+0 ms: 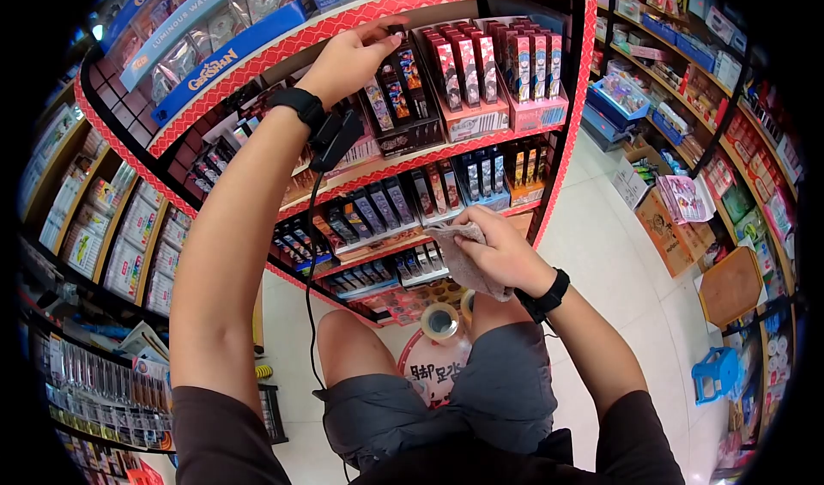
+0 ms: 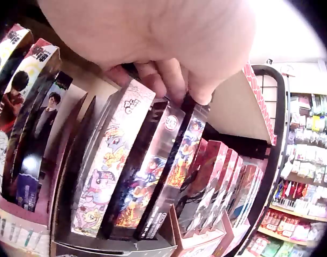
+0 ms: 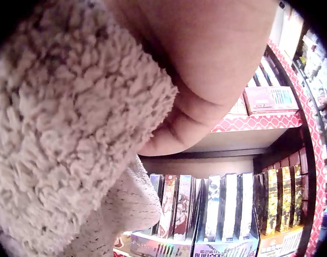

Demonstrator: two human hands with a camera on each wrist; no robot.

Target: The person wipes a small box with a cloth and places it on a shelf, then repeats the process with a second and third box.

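Note:
My left hand point(image 1: 354, 60) is at the top of a black display box point(image 1: 412, 137) on the upper shelf. In the left wrist view its thumb and fingers pinch the top of a slim dark box point(image 2: 177, 166) with colourful anime art. Beside that stand another dark slim box point(image 2: 144, 174) and a pale one with cartoon ponies point(image 2: 112, 160). My right hand point(image 1: 506, 249) grips a fluffy greyish-beige cloth point(image 1: 463, 266), which hangs in front of the middle shelf. The right wrist view shows the cloth bunched in the palm, its fingertips hidden.
Pink display boxes point(image 1: 536, 112) of slim packs stand right of the left hand. A red-trimmed upper shelf point(image 1: 343, 23) overhangs it. Lower rows hold more slim boxes point(image 1: 360, 215). Rolls of tape point(image 1: 439, 320) lie between my knees. A blue stool point(image 1: 717, 373) is at the right.

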